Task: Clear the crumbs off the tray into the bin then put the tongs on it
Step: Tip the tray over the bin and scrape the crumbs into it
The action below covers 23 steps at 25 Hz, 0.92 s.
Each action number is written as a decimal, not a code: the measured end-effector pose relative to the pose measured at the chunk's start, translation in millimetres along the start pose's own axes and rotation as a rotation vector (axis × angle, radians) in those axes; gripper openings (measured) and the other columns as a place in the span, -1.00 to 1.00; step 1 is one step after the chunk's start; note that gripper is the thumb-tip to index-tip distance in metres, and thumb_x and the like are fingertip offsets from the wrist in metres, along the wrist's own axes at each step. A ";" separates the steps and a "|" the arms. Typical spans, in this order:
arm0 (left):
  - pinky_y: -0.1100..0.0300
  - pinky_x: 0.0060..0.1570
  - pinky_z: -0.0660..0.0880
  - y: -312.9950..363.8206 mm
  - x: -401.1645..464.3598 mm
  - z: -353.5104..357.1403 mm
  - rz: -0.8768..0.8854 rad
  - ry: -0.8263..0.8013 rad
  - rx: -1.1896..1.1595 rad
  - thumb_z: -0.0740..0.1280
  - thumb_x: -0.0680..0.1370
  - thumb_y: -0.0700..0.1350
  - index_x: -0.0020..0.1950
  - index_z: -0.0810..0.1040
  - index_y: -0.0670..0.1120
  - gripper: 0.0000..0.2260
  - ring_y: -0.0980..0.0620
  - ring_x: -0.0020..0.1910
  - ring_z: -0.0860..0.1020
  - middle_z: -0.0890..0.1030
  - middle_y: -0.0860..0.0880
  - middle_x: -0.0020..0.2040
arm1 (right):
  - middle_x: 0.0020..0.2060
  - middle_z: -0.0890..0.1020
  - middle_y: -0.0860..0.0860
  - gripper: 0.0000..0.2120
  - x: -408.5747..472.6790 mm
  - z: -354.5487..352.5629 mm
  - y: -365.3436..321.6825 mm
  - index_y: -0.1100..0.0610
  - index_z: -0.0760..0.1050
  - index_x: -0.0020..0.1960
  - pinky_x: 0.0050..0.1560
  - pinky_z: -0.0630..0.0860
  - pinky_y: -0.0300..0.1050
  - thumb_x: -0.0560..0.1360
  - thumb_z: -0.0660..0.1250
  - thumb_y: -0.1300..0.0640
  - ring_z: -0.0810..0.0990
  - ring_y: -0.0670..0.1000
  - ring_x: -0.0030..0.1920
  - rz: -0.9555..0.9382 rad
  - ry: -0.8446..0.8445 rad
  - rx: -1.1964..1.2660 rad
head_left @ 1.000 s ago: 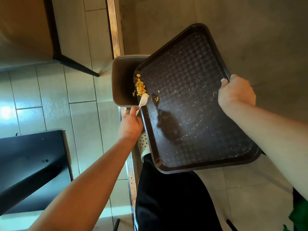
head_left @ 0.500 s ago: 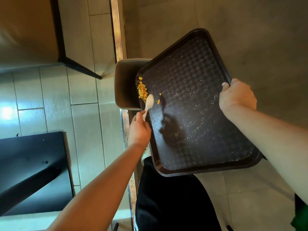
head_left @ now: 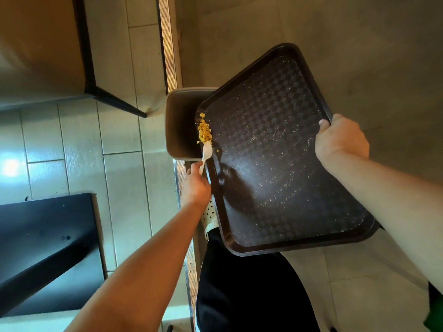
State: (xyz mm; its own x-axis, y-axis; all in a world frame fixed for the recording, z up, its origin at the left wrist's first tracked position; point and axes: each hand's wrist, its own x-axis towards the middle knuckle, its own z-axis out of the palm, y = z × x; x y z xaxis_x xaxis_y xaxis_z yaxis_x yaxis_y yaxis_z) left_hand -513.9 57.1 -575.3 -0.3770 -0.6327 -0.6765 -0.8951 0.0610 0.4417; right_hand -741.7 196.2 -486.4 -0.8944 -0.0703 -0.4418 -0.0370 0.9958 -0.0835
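Right hand [head_left: 341,137] grips tray [head_left: 275,178] rim, tilting it over bin [head_left: 177,121]. Left hand [head_left: 195,185] pinches white spoon [head_left: 206,153] behind crumbs [head_left: 204,130] at the low edge. Advice: short outward strokes, edge kept above the opening. Tongs apparently out of view.

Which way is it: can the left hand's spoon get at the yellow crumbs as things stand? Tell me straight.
Probably yes. The left hand holds the spoon, whose bowl already sits just below the crumbs at the tray edge over the bin. Nothing lies between. The right hand grips the far rim.
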 end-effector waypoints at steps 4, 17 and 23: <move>0.20 -0.10 0.43 -8.8 -13.1 -6.6 0.228 -0.133 0.159 0.07 0.61 -0.23 0.36 0.33 -0.07 -0.68 0.03 -0.16 0.46 0.47 -0.11 0.07 | 0.06 0.55 0.23 -0.70 0.7 -1.7 -1.0 0.22 0.43 0.11 -0.13 0.29 -0.03 0.63 0.05 0.04 0.50 0.28 0.07 -0.009 0.006 0.001; 0.13 -0.31 0.48 7.3 6.0 -33.2 0.195 0.131 0.322 0.13 0.60 -0.12 0.20 0.44 -0.04 -0.79 -0.04 -0.21 0.55 0.57 -0.10 -0.06 | 0.07 0.55 0.24 -0.69 1.4 -4.9 0.0 0.23 0.43 0.13 -0.12 0.30 -0.02 0.63 0.05 0.04 0.50 0.28 0.08 -0.025 0.021 -0.012; 0.13 -0.31 0.48 0.5 -13.2 -28.2 0.190 0.049 0.524 0.12 0.60 -0.10 0.08 0.46 -0.08 -0.84 -0.05 -0.26 0.53 0.58 -0.10 -0.12 | 0.08 0.54 0.25 -0.69 -1.1 -7.5 -0.3 0.23 0.42 0.13 -0.10 0.32 0.00 0.63 0.05 0.04 0.50 0.29 0.09 -0.024 0.015 -0.016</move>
State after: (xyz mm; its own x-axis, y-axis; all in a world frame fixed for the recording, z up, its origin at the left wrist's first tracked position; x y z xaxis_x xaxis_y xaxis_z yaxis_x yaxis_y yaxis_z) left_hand -502.6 43.7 -549.5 -0.5428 -0.6073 -0.5801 -0.8158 0.5453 0.1926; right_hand -744.1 196.4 -479.2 -0.8997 -0.0932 -0.4264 -0.0655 0.9947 -0.0792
